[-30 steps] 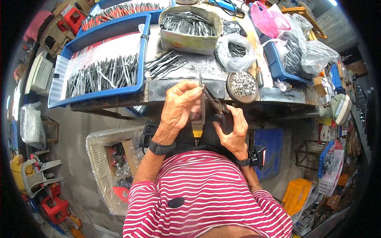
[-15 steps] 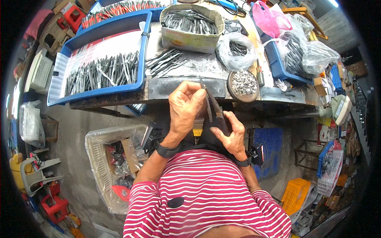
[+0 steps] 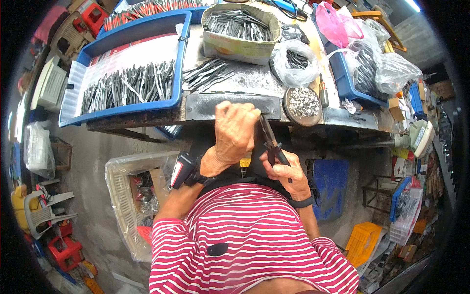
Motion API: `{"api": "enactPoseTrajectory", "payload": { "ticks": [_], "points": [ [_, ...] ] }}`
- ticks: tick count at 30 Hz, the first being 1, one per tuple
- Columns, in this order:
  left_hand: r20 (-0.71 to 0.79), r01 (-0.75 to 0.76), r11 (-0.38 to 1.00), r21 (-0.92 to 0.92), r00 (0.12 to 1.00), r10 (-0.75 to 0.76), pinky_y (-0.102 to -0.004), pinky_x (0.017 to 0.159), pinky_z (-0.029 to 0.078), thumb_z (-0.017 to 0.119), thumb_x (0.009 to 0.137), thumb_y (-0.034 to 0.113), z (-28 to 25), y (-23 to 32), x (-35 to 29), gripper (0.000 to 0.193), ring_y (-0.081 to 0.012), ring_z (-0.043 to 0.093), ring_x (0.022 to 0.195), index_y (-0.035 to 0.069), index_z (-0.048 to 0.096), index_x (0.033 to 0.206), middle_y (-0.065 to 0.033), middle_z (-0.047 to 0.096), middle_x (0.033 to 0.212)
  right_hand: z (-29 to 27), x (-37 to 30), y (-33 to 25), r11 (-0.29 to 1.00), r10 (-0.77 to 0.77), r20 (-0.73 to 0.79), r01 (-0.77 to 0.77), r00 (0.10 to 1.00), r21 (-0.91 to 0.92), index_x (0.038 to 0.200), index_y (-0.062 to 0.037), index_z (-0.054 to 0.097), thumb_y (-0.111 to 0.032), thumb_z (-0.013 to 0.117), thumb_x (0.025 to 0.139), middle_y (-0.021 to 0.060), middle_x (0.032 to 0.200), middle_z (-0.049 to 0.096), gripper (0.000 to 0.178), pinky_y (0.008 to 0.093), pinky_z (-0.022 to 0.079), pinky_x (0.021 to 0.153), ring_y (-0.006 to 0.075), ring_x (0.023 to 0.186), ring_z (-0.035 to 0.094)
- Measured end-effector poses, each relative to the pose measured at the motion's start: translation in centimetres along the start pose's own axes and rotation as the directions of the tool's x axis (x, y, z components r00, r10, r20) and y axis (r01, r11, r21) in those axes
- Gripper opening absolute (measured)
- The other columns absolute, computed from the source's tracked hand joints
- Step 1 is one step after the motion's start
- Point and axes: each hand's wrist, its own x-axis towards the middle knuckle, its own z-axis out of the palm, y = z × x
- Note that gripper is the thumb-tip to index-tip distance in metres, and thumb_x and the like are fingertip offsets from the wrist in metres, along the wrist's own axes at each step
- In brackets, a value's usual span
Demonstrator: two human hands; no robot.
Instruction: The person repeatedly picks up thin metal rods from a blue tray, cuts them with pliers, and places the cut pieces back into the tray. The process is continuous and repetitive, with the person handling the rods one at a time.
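My right hand is wrapped round the handles of dark long-nosed pliers, whose jaws point up toward the bench edge. Beside the jaw tips, my left hand is closed with its knuckles up. Whatever its fingers hold is hidden in this view. Both hands are in front of a grey metal plate on the bench's front edge. Just beyond lies a loose pile of thin dark metal pieces. A round dish of small silvery parts is near the pliers, to the right.
A blue tray of dark slender metal pieces is at the left. Behind the pile stands an open carton full of similar pieces. Clear plastic bags and another blue bin are at the right. A plastic-lined crate sits on the floor.
My left hand has turned over and curled its fingers; the thin dark strip it pinched no longer shows. My right hand has moved slightly down and closed more round the pliers.
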Motion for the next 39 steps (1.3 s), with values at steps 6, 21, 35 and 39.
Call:
{"api": "enactPoseTrajectory", "payload": {
  "ticks": [6, 21, 35, 39],
  "points": [
    [0.059, 0.297, 0.954, 0.026, 0.953, -0.298, -0.0397, 0.075, 0.046, 0.054, 0.078, -0.005, 0.1, -4.0, 1.6, 0.019, -0.0353, 0.058, 0.084, -0.001, 0.055, 0.096, -0.0176, 0.06, 0.088, -0.5, 0.7, 0.4, 0.974, -0.1, -0.093, 0.078, 0.991, -0.215, 0.104, 0.0069, 0.054, -0.03, 0.067, 0.075, 0.0048, 0.078, 0.053, 0.049, 0.0233, 0.037, 0.054, 0.0103, 0.062, 0.046],
    [0.668, 0.439, 0.898, -0.015, 0.673, -0.318, -0.0382, 0.08, 0.044, 0.064, 0.072, 0.012, 0.9, -11.3, 3.1, 0.026, -0.0305, 0.057, 0.088, 0.001, 0.056, 0.094, -0.016, 0.06, 0.087, -0.6, 1.2, 1.2, 0.915, -0.168, -0.089, 0.122, 0.982, -0.385, 0.103, 0.0054, 0.056, -0.03, 0.068, 0.076, 0.0015, 0.072, 0.051, 0.047, 0.0225, 0.034, 0.054, 0.0071, 0.061, 0.043],
    [0.314, 0.369, 0.925, -0.092, 0.892, -0.324, -0.0374, 0.071, 0.044, 0.059, 0.081, 0.006, 0.6, -7.8, 3.2, 0.01, -0.0311, 0.057, 0.077, -0.002, 0.058, 0.086, -0.016, 0.06, 0.082, -0.1, 1.3, 0.4, 0.8, -0.298, -0.135, 0.17, 0.945, -0.575, 0.108, 0.0013, 0.056, -0.026, 0.072, 0.075, 0.0003, 0.078, 0.053, 0.045, 0.0216, 0.039, 0.062, 0.007, 0.07, 0.047],
    [0.465, 0.707, 0.552, -0.442, 0.707, -0.533, -0.0216, 0.058, 0.037, 0.061, 0.086, 0.015, -0.5, -3.7, 2.9, 0.015, -0.0052, 0.043, 0.064, 0.001, 0.058, 0.085, 0.0033, 0.051, 0.073, 0.6, 2.1, 0.6, 0.531, -0.594, -0.106, 0.289, 0.798, -0.796, 0.109, 0.003, 0.052, -0.018, 0.074, 0.073, 0.009, 0.086, 0.052, 0.047, 0.0272, 0.043, 0.063, 0.0163, 0.069, 0.051]
  ]
}}
